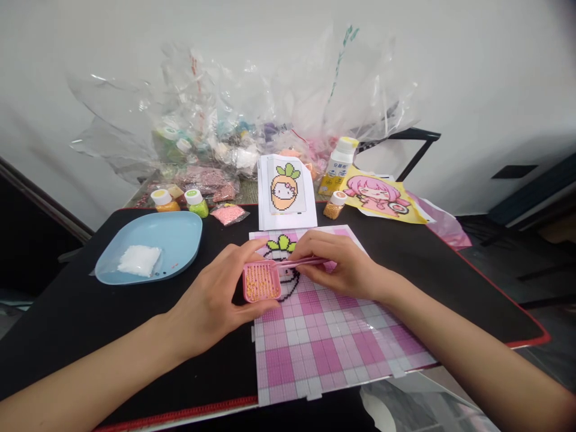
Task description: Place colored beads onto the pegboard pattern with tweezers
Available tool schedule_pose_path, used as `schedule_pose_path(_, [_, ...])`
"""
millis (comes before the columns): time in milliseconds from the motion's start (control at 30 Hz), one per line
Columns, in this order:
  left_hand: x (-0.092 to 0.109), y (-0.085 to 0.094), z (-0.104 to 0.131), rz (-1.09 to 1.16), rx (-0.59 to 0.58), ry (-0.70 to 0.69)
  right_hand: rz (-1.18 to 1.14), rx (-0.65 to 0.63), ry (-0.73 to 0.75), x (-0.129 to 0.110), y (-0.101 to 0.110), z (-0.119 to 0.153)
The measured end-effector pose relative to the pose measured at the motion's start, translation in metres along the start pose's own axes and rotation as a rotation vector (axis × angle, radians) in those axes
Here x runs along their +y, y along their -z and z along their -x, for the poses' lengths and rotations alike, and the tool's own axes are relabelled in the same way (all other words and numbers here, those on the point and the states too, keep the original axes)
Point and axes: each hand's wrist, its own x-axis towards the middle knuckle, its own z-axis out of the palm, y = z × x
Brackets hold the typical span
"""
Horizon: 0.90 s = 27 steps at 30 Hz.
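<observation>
My left hand (pixel 216 294) grips a small pink tray (pixel 262 282) by its edges, with rows of yellow-orange beads in it. Pink tweezers (pixel 303 261) are pinched in my right hand (pixel 335 264), their tips over the tray's right side. Beneath both hands lies a pink and white checked pegboard (pixel 315 348). On its upper part is a bead figure with green leaves (pixel 282 243) and a black outline, partly hidden by the tray and my right hand. Behind it stands a printed pattern (pixel 284 189) of a carrot shape with a white cat face.
At the left, a blue plate (pixel 180 240) holds a bag of white beads (pixel 140 260). Bead jars (pixel 197 203), a pink bead bag (pixel 228 213), another jar (pixel 334 205), a white and yellow bottle (pixel 341 165) and a yellow picture sheet (pixel 411 207) line the back, before clear plastic bags.
</observation>
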Motion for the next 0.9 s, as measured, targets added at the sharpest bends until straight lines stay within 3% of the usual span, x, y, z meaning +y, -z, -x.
schedule_pose_path(900, [0.0013, 0.0000, -0.0010, 0.003, -0.023, 0.011, 0.023, 0.000, -0.010, 0.0029, -0.0009, 0.0001])
